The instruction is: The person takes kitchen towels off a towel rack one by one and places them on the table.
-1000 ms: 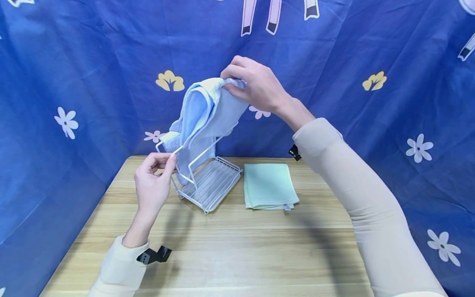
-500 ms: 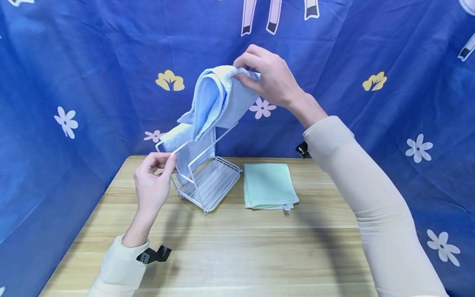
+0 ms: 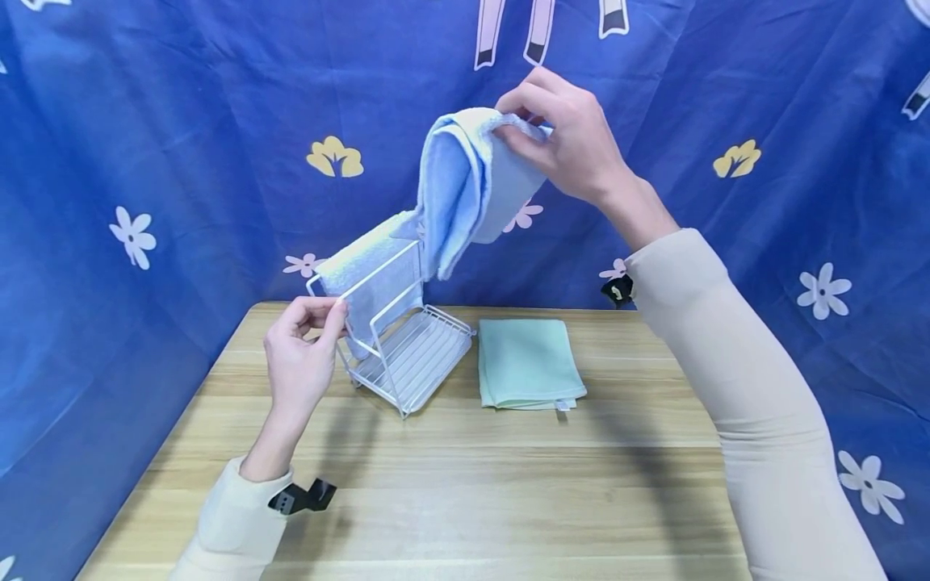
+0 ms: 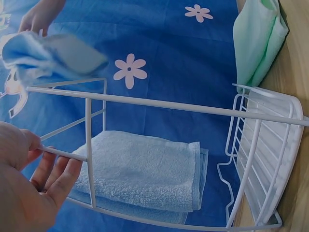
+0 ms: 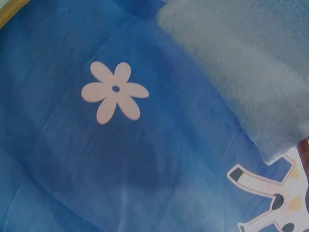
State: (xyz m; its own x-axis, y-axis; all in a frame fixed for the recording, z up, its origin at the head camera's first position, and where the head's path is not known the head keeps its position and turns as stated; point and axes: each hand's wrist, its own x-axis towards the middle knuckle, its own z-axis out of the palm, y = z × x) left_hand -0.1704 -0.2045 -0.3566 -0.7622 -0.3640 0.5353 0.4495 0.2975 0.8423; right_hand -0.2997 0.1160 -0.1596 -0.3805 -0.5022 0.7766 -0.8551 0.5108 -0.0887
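Note:
My left hand [image 3: 301, 351] pinches the top bar of a small white wire rack [image 3: 425, 355] with thumb and fingers, as the left wrist view also shows. Up in the air to the rack's right, my right hand [image 3: 570, 137] grips the edge of a folded light blue towel [image 3: 456, 181], whose lower end hangs loosely. The right wrist view catches part of its fluffy face; the hand there is mostly out of frame. A second light blue towel [image 4: 145, 169] hangs folded over a bar of the rack, behind the bar that the left hand holds.
A folded mint green cloth [image 3: 526, 363] with a small tag lies on the wooden table [image 3: 465, 500], right of the rack. Behind and beside the table hangs a blue curtain [image 3: 240, 105] with flowers.
My right hand has moved up and to the right with its towel, which has drawn away from the rack. The towel on the rack now shows more fully. The left hand stays put.

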